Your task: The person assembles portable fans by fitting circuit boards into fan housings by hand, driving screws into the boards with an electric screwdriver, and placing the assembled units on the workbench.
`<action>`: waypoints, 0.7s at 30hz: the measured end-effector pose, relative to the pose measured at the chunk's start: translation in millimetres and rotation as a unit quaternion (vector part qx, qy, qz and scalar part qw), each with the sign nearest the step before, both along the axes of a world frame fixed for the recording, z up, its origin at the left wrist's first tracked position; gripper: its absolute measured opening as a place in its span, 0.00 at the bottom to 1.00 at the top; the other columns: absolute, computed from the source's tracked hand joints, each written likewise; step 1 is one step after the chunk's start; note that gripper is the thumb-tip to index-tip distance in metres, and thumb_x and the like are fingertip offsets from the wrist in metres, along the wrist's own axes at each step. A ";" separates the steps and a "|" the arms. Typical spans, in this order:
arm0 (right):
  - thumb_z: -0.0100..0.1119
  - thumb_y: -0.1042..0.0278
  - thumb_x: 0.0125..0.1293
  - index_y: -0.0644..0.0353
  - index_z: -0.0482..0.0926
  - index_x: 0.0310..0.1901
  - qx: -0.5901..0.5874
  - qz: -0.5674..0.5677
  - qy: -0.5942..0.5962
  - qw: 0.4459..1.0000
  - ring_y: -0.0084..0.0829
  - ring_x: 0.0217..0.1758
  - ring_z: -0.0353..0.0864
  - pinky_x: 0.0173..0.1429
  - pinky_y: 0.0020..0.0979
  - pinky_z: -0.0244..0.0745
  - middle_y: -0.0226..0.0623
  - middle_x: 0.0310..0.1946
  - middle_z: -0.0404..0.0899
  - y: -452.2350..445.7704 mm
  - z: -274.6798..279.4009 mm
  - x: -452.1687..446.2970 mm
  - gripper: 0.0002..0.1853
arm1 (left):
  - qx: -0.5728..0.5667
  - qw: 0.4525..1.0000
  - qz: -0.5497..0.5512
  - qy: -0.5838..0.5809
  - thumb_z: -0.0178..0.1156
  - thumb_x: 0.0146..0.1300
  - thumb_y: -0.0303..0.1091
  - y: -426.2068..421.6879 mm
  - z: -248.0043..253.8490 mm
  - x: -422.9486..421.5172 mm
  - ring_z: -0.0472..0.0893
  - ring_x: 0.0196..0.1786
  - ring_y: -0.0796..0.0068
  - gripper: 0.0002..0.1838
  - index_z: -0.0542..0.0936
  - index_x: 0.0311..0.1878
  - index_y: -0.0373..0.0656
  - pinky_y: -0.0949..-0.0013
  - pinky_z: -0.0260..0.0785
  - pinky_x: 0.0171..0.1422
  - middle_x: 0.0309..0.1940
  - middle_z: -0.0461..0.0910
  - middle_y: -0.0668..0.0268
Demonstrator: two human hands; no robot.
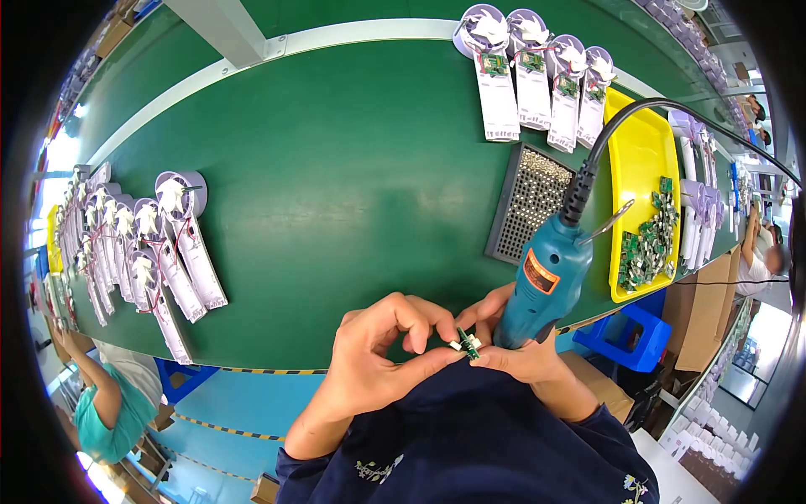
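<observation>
A small green circuit board (467, 344) with white connectors is pinched between the fingertips of both my hands, just past the table's near edge. My left hand (374, 353) grips it from the left with thumb and index finger. My right hand (525, 357) has thumb and fingers closed on its other side. A teal electric screwdriver (554, 265) with a black cord lies across my right hand, partly covering it. Whether that hand also bears the tool's weight, I cannot tell. The tool's tip is hidden.
A yellow tray (615, 168) holds many circuit boards. Left of it lies a dark screw tray (497, 239). White fan housings (502, 109) line the back right; more fan units (197, 260) stand at left on the green table (336, 185). Other people sit at both sides.
</observation>
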State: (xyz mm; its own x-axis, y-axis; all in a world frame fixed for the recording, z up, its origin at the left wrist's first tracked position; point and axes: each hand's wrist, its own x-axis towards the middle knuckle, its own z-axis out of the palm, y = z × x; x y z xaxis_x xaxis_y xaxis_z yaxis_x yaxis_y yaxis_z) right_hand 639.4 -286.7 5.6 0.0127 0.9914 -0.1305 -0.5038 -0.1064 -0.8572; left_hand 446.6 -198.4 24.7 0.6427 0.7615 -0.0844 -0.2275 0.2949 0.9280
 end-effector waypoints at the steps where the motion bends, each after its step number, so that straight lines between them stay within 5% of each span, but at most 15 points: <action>1: 0.74 0.84 0.55 0.62 0.73 0.55 0.001 -0.001 0.000 1.000 0.17 0.25 0.72 0.29 0.20 0.69 0.52 0.48 0.84 -0.3 0.0 0.0 0.27 | 0.006 1.000 -0.008 0.004 0.70 0.56 0.13 -0.2 -0.7 -0.2 0.81 0.39 0.78 0.17 0.69 0.35 0.41 0.72 0.77 0.48 0.41 0.84 0.56; 7: 0.73 0.86 0.55 0.64 0.71 0.57 0.017 -0.013 -0.049 0.999 0.19 0.26 0.76 0.29 0.20 0.70 0.54 0.50 0.84 0.7 -3.2 -2.5 0.29 | 0.008 0.999 0.030 -0.014 0.68 0.57 0.12 1.6 -3.2 3.8 0.77 0.34 0.80 0.18 0.71 0.44 0.38 0.71 0.78 0.47 0.42 0.84 0.57; 14: 0.75 0.82 0.56 0.67 0.76 0.53 0.004 -0.057 -0.195 0.979 0.17 0.24 0.74 0.27 0.20 0.69 0.48 0.50 0.85 -2.2 17.3 -15.7 0.23 | 0.082 0.989 0.125 0.013 0.71 0.54 0.12 -11.3 -11.7 1.7 0.87 0.41 0.70 0.22 0.72 0.49 0.33 0.68 0.81 0.49 0.41 0.86 0.52; 15: 0.75 0.80 0.56 0.68 0.78 0.48 -0.030 -0.044 -0.209 0.976 0.22 0.30 0.81 0.34 0.23 0.77 0.46 0.49 0.86 -3.5 19.8 -15.3 0.19 | 0.084 0.988 0.125 0.014 0.71 0.54 0.12 -11.4 -12.7 1.0 0.87 0.41 0.70 0.22 0.72 0.49 0.33 0.68 0.81 0.49 0.41 0.86 0.52; 20: 0.74 0.79 0.58 0.66 0.77 0.52 -0.010 -0.040 -0.213 0.976 0.37 0.51 0.87 0.54 0.36 0.82 0.46 0.51 0.85 -10.7 16.1 -16.4 0.21 | 0.118 0.980 0.148 0.056 0.73 0.53 0.15 -17.7 -12.6 -1.5 0.88 0.42 0.69 0.20 0.75 0.46 0.32 0.68 0.81 0.51 0.38 0.87 0.53; 21: 0.73 0.80 0.58 0.65 0.75 0.54 -0.002 -0.037 -0.217 0.975 0.34 0.49 0.86 0.48 0.32 0.80 0.47 0.52 0.84 -11.1 13.7 -15.4 0.22 | 0.120 0.980 0.139 0.071 0.73 0.54 0.16 -18.7 -14.1 -1.3 0.88 0.42 0.70 0.18 0.76 0.45 0.33 0.69 0.81 0.50 0.38 0.88 0.55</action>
